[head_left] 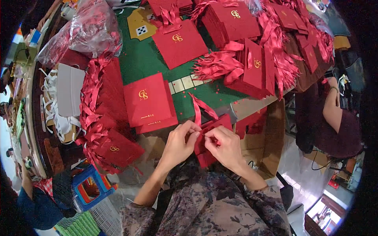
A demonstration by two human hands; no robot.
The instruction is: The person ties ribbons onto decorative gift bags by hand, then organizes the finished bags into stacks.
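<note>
A small red gift bag (pixel 206 158) lies at the table's near edge, under both of my hands. Red satin ribbon (pixel 205 106) loops up from it, away from me. My left hand (pixel 179 142) pinches the ribbon with thumb and forefinger at the bag's left side. Close beside it, my right hand (pixel 225 146) is closed in a pinch over the bag; its fingertips hide what they hold. Just left of my hands, flat red bags (pixel 147 100) with gold print lie overlapped.
Ribboned red bags stand in a row (pixel 108 98) at left and in piles (pixel 254 67) at the far right. Grey bags with white ribbons (pixel 71 90) are farther left. A cardboard box (pixel 271 145) stands right of my hands. Other people are at both sides.
</note>
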